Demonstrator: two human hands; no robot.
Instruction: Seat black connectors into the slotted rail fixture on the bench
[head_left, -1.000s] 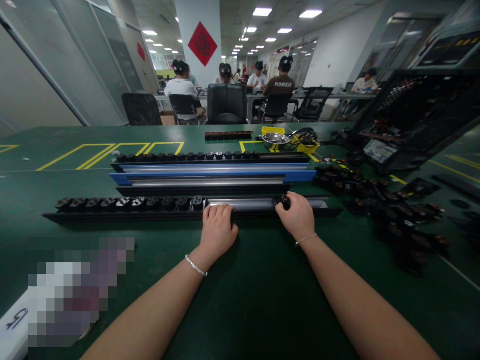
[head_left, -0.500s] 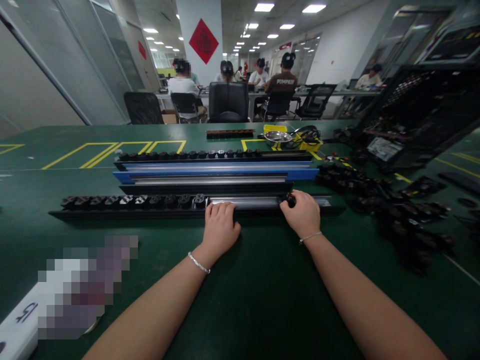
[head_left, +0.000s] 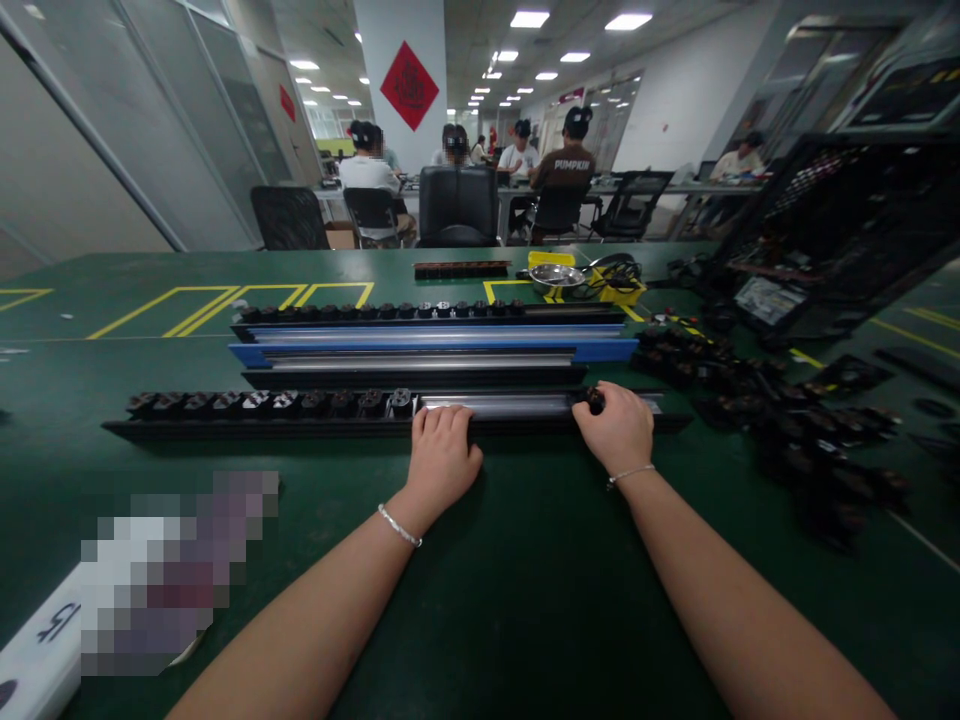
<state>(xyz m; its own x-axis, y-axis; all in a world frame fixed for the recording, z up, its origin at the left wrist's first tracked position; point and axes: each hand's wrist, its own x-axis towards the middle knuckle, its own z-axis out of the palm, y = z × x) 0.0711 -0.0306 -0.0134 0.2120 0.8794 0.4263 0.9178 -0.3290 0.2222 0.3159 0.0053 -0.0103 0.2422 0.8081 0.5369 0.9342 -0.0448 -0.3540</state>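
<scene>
A long black rail (head_left: 262, 432) with a shiny inner channel lies across the table before me. A row of black socket modules (head_left: 343, 402) fills its left part. My left hand (head_left: 444, 458) is closed over the rail's front edge, just right of the last module in the row. Farther right, my right hand (head_left: 619, 428) pinches a single black socket module (head_left: 595, 399) at the rail's channel. The fingers partly cover this module, so I cannot tell how deep it sits.
Behind lie blue-edged rails (head_left: 442, 343) and another rail with modules (head_left: 367, 312). Loose black parts (head_left: 802, 420) are heaped at the right, near a black open case (head_left: 810, 230). A metal bowl (head_left: 556, 277) stands at the back. People sit at a far table.
My right hand has moved slightly right along the rail with the socket module. My left hand stays in place on the rail.
</scene>
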